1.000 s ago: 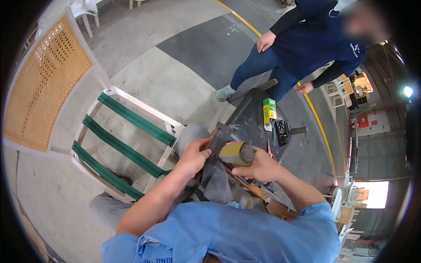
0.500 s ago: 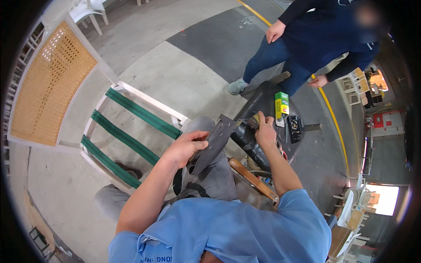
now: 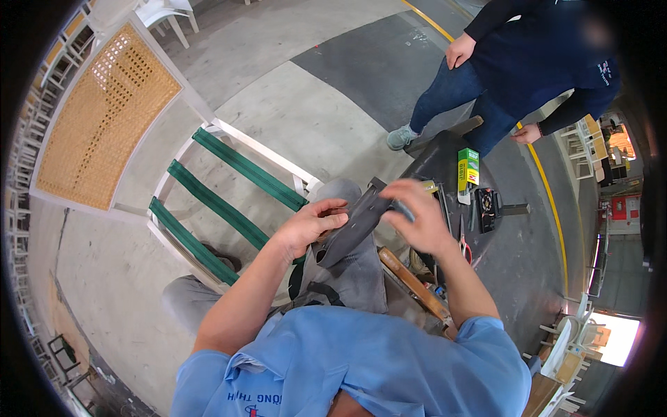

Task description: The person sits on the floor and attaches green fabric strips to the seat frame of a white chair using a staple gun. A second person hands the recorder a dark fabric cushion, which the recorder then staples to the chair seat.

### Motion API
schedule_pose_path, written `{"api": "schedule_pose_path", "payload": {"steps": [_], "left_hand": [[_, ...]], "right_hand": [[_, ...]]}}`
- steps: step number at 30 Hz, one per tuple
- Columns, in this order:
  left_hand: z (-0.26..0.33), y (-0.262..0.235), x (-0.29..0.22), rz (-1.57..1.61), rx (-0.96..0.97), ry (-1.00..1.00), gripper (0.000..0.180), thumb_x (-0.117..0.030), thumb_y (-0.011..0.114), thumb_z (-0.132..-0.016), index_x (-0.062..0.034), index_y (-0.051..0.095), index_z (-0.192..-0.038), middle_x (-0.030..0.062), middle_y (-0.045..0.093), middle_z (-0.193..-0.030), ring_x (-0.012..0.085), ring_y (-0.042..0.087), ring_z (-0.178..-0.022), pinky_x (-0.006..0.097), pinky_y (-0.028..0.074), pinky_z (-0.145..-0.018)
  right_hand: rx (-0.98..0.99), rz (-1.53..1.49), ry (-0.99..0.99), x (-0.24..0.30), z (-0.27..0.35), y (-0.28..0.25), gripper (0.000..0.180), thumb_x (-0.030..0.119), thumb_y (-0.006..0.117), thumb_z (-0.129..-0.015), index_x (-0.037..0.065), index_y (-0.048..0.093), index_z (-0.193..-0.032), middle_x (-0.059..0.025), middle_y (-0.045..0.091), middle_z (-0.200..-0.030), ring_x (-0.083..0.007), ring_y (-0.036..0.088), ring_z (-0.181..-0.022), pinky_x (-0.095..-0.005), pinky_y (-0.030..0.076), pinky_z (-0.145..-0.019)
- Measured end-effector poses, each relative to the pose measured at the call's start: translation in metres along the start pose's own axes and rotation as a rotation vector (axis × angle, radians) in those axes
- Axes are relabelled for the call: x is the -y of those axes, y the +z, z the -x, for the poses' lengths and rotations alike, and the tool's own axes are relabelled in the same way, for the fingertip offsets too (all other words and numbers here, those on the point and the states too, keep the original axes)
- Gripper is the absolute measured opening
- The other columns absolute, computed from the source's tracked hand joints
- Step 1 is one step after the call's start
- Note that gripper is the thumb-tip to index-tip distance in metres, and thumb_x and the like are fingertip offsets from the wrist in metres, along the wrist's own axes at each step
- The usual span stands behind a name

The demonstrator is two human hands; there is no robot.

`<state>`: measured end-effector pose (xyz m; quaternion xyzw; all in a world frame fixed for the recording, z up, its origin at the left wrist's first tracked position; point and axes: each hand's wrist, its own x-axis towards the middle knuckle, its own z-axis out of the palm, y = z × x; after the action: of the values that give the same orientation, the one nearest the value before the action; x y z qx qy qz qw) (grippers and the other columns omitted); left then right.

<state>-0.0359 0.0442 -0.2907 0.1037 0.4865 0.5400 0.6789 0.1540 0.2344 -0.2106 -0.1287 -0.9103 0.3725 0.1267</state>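
Note:
My left hand [image 3: 313, 226] is closed on the edge of a dark grey flat strip [image 3: 354, 226] held over my lap, its thumb on top; small pale marks like staples show on it. At the strip's far right end is my right hand [image 3: 420, 215], smeared by motion, thumb and fingers around a dark bluish patch I cannot make out. Left of my knees stands a white chair frame [image 3: 226, 127] with a woven cane back [image 3: 104, 118] and green webbing straps [image 3: 219, 205] across its seat.
A black padded stool [image 3: 445, 163] holds a green and yellow box [image 3: 467, 174], a black case [image 3: 488, 208] and red-handled scissors [image 3: 464, 247]. Beside my right thigh is a wooden bar [image 3: 413, 281]. Another person [image 3: 514, 76] sits beyond the stool. White chairs [image 3: 167, 14] stand farther off.
My right hand has come left from the stool to the dark strip. The small yellowish thing by its fingers no longer shows there. My left hand keeps hold; the whole view has shifted slightly.

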Motion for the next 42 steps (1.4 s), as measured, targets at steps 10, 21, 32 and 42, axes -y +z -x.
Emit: {"api": "schedule_pose_path", "payload": {"steps": [10,21,32,42], "left_hand": [[0.058,0.006,0.064,0.221,-0.252,0.426,0.064,-0.031,0.062,-0.104,-0.0088,0.036,-0.158,0.0094,0.05,-0.148,0.0195,0.051,-0.128,0.035,0.04,-0.11],[0.056,0.025,0.074,-0.168,-0.291,0.694,0.068,-0.008,0.065,-0.098,-0.0003,0.033,-0.158,0.0154,0.045,-0.151,0.0226,0.043,-0.14,0.036,0.034,-0.118],[0.049,0.025,0.072,-0.349,-0.387,0.669,0.069,-0.01,0.061,-0.096,0.0045,0.033,-0.157,0.0167,0.043,-0.155,0.0247,0.038,-0.147,0.038,0.026,-0.122],[0.054,0.036,0.062,-0.452,-0.567,0.589,0.065,-0.024,0.053,-0.101,0.0032,0.033,-0.157,0.0259,0.04,-0.156,0.0357,0.04,-0.146,0.041,0.031,-0.12]], "right_hand": [[0.221,0.069,-0.305,0.029,-0.018,0.07,0.03,0.032,0.08,-0.084,0.012,0.072,-0.105,-0.0057,0.065,-0.115,-0.0289,0.059,-0.114,-0.0445,0.04,-0.102],[0.227,0.0,-0.146,0.046,-0.029,0.06,0.024,0.023,0.078,-0.085,0.012,0.071,-0.105,-0.0062,0.067,-0.109,-0.0294,0.061,-0.11,-0.0439,0.042,-0.098],[0.397,-0.17,-0.361,0.047,-0.067,0.057,0.018,0.008,0.067,-0.09,0.007,0.07,-0.108,-0.0097,0.069,-0.103,-0.0327,0.067,-0.098,-0.041,0.054,-0.083],[0.278,-0.201,-0.281,0.036,-0.064,0.066,0.022,0.009,0.072,-0.089,0.007,0.069,-0.111,-0.0089,0.069,-0.1,-0.0283,0.068,-0.091,-0.0386,0.054,-0.08]]}}
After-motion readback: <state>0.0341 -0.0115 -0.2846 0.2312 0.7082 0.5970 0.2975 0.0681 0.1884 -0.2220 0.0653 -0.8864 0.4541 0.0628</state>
